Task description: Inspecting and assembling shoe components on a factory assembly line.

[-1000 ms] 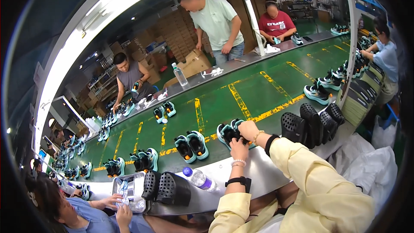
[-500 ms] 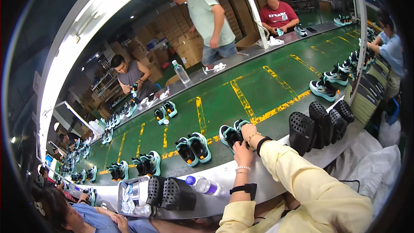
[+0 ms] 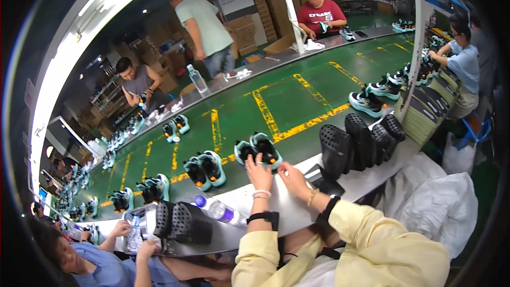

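A pair of black and turquoise sneakers stands on the near edge of the green conveyor belt, toes pointing away from me. My left hand lies at the heel of the left sneaker, fingers stretched out and apart. Close to the right sneaker's heel is my right hand, its fingers loosely extended with nothing visible in them. Another pair of the same sneakers sits to the left of this one.
Black perforated clogs stand on the metal ledge at right, others at left beside a purple-capped bottle. A white post rises at right. At left a co-worker in blue reaches to a clear tray.
Both my hands have drawn back from inside the sneakers to their heels. The view has turned, shifting the scene leftward. The co-worker at left has raised both hands to the tray.
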The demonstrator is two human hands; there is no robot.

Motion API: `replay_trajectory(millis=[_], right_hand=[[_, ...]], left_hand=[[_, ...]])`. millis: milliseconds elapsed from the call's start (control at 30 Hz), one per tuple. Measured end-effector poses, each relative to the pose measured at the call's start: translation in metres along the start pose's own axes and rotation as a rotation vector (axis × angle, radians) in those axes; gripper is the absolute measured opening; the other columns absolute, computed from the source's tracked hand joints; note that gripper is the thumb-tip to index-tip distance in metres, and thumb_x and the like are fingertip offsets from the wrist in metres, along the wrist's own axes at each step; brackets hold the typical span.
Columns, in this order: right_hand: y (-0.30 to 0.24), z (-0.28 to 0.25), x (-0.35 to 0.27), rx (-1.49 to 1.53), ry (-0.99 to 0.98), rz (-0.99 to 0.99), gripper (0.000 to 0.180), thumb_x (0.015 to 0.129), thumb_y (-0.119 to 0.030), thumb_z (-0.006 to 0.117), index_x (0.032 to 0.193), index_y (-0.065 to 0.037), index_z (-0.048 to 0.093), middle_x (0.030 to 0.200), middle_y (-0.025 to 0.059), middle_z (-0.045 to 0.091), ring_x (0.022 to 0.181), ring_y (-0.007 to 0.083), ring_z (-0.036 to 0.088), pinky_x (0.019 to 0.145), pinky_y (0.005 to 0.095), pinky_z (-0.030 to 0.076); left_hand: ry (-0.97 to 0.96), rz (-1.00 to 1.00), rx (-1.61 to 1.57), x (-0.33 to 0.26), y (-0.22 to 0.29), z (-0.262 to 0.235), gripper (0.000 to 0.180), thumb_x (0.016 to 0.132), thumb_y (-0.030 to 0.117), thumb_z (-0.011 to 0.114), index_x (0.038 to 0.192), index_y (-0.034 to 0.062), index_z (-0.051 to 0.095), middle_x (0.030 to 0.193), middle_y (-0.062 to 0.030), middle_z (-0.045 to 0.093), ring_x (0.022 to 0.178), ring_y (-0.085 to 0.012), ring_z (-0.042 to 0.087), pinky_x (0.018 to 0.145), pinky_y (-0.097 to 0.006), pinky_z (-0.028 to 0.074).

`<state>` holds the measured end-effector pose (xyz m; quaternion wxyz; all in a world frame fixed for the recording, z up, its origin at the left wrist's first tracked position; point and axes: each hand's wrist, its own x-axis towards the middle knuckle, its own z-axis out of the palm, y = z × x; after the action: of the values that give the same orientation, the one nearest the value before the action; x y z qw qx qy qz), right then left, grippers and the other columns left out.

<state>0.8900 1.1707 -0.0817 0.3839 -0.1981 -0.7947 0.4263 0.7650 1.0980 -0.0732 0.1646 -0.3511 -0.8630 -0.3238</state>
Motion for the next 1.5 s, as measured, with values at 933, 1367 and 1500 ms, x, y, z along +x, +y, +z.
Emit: replay_trajectory(millis=[933,1367,1500], right_hand=[[0.014,-0.058,-0.097,-0.468,-0.386,-0.303,0.046,0.089,-0.015,0.055,0.131,0.003,0.052,0.141,0.0301,0.048,0.135,0.0477,0.039,0.117,0.0536,0.024],[0.021,-0.066,-0.083,-0.452,-0.431,-0.249,0.038,0.096,-0.012,0.051,0.132,-0.001,0.054,0.145,0.0253,0.045,0.139,0.0450,0.036,0.117,0.0539,0.023],[0.020,-0.072,-0.082,-0.439,-0.440,-0.237,0.036,0.098,-0.014,0.050,0.131,-0.001,0.056,0.143,0.0251,0.048,0.139,0.0449,0.036,0.117,0.0539,0.024]], left_hand=[[0.074,0.112,-0.159,-0.145,0.055,-0.004,0.018,0.084,0.010,0.060,0.096,0.0006,0.070,0.112,-0.0131,0.068,0.112,-0.0293,0.059,0.097,-0.041,0.046],[0.007,-0.032,-0.160,-0.137,0.063,0.003,0.041,0.098,0.015,0.046,0.136,0.0038,0.052,0.127,-0.0161,0.063,0.126,-0.0321,0.054,0.111,-0.045,0.036],[-0.078,-0.066,-0.224,-0.140,0.065,0.005,0.033,0.101,0.024,0.047,0.122,0.0049,0.064,0.129,-0.0132,0.062,0.130,-0.0321,0.050,0.115,-0.046,0.032]])
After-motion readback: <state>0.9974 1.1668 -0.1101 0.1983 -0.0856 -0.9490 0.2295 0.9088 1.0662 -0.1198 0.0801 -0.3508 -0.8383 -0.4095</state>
